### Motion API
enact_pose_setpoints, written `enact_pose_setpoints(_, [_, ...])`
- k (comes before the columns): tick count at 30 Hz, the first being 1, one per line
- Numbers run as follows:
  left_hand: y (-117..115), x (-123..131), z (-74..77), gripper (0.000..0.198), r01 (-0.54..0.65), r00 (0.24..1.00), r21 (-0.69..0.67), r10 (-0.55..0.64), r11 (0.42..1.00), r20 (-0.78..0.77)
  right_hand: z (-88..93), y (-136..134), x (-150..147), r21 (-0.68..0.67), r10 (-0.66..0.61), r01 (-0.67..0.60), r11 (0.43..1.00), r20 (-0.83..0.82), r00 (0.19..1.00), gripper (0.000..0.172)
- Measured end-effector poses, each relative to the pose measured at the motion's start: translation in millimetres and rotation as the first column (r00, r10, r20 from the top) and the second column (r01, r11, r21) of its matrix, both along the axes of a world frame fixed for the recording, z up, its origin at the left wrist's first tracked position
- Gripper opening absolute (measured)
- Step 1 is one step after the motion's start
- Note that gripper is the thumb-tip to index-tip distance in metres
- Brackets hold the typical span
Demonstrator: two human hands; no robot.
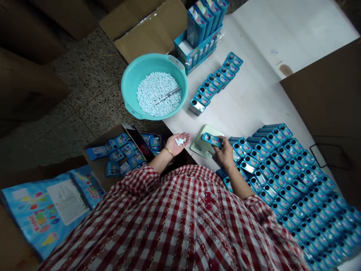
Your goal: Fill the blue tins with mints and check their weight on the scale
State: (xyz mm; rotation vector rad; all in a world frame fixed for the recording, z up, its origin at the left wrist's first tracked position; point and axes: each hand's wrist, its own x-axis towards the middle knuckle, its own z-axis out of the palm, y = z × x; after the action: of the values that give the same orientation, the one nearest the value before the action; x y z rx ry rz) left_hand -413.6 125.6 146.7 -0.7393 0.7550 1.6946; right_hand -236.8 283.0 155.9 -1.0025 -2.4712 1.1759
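The left hand [175, 145] is palm up, spread wide, bearing small round white pellets [180, 141]. To its right, the right hand [225, 153] holds a blue rectangular printed box [211, 139], covering part of a flat pale-green scale [200, 146] on the white counter [245, 99].

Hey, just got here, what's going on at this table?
A person's left hand is open, palm up, with small white pellets on it. The right hand holds a blue container at a pale green device. Beyond the hands is a turquoise basin of similar pellets; many more blue containers stand in rows to the right.
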Motion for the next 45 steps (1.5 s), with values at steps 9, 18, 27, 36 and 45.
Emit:
enact_pose_setpoints(9, [-21,4,-4.4,0.026,-0.012,1.0,-0.058,0.014,0.998,0.021,8.1,3,25,0.05,-0.021,0.023,0.998,-0.036,0.999,0.058])
enact_pose_setpoints(18, [-27,1,-4.6,0.025,-0.044,0.999,-0.097,0.044,0.994,0.003,44.0,19,39,0.267,-0.33,0.389,0.882,-0.241,0.913,0.028])
enact_pose_setpoints(27, [-27,-8,-1.8,0.025,-0.073,0.997,-0.134,0.071,0.988,-0.019,38.3,12,31,0.29,-0.222,0.255,0.922,-0.142,0.965,0.031])
enact_pose_setpoints(36, [-33,-11,-7.7,0.025,-0.113,0.994,-0.148,0.111,0.983,-0.018,22.3,2,12,0.334,0.162,-0.207,0.92,0.158,0.974,0.058])
enact_pose_setpoints(45, [-39,-17,2.8,0.026,-0.154,0.988,-0.151,0.156,0.976,0.001,26.4,-4,-34,0.297,0.248,-0.331,0.895,0.286,0.926,0.04])
